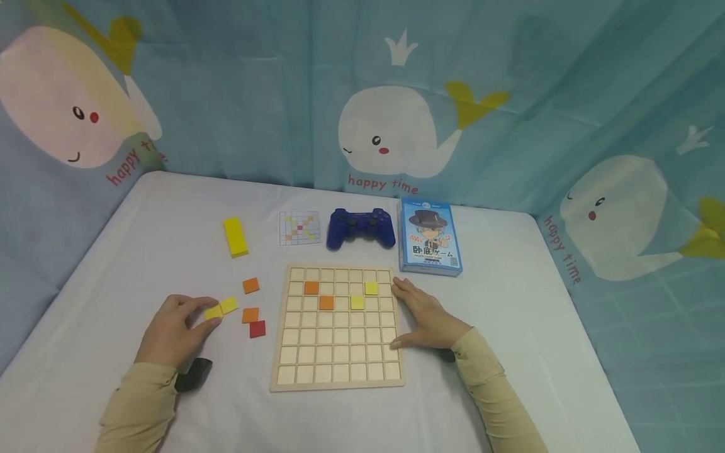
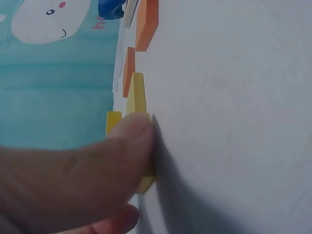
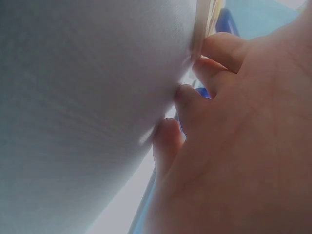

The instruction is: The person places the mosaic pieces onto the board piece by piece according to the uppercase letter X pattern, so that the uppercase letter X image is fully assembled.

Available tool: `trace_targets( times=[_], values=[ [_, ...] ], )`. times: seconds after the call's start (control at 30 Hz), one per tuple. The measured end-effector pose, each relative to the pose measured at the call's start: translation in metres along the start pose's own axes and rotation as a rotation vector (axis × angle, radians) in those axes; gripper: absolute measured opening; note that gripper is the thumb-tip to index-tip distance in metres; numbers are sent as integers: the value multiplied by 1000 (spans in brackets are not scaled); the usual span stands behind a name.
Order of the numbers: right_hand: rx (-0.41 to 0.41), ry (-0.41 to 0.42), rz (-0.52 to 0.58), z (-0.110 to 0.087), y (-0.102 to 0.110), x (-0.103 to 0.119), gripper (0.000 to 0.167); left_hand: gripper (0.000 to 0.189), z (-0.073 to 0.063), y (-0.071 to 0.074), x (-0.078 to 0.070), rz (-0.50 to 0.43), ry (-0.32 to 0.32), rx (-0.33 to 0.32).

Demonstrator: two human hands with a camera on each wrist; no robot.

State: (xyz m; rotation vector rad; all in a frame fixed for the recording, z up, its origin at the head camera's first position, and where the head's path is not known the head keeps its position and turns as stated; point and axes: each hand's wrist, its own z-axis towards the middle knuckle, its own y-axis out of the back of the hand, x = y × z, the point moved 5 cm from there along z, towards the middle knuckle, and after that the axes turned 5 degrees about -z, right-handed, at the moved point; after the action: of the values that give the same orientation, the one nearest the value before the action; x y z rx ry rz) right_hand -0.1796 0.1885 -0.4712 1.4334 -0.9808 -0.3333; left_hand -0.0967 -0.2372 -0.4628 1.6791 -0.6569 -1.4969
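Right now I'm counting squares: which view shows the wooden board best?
The head view: it looks down on the wooden board and nearly its whole grid. The right wrist view catches only an edge beside the right hand; the left wrist view has at most a pale sliver near the top.

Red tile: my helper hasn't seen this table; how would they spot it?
Find the wooden grid board. Among the loose tiles to its left, the red tile lies nearest it. Only this one is red; its neighbours are orange and yellow.
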Motion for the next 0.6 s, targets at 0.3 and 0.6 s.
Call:
trace_targets(
  times=[0.3, 0.6],
  values=[
    [14, -10, 12, 0, 0, 0, 116, 34, -1, -1, -1, -1, -29, -25],
    [10, -8, 15, 0, 0, 0, 116, 34, -3, 1, -26, -37, -106, -43]
  ],
)
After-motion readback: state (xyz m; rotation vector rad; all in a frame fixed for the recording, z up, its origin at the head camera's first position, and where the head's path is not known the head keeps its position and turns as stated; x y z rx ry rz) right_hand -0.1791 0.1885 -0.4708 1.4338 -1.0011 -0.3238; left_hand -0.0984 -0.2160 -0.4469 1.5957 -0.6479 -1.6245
